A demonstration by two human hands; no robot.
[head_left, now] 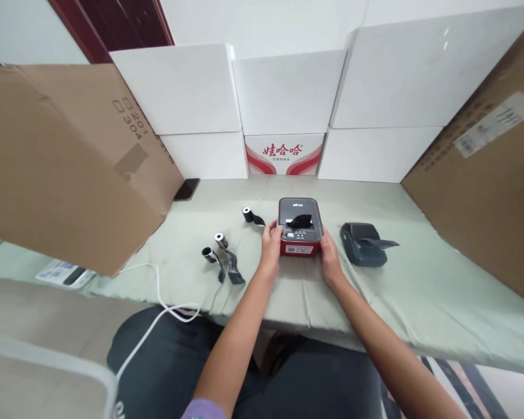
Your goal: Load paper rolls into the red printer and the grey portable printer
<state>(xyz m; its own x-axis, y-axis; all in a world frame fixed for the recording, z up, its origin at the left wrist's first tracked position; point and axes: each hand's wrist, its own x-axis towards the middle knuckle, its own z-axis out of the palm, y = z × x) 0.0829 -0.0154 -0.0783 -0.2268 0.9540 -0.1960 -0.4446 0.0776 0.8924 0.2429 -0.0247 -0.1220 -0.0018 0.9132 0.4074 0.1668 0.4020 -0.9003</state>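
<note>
Red-sided printer (304,231), between left grip (271,243) and right grip (330,256), both clasping its sides

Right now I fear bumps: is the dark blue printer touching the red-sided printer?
Apart: the head view shows green cloth between the dark blue printer and the red-sided printer.

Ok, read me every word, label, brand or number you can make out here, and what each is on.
"201": left cardboard box
"304": same box
"娃哈哈": red-and-white box; smaller line beneath too blurred
Printer: top logo and front label unclear
Right cardboard box: white label and print too blurred
Paper at left: too small
Trousers: lettering cut off
</note>
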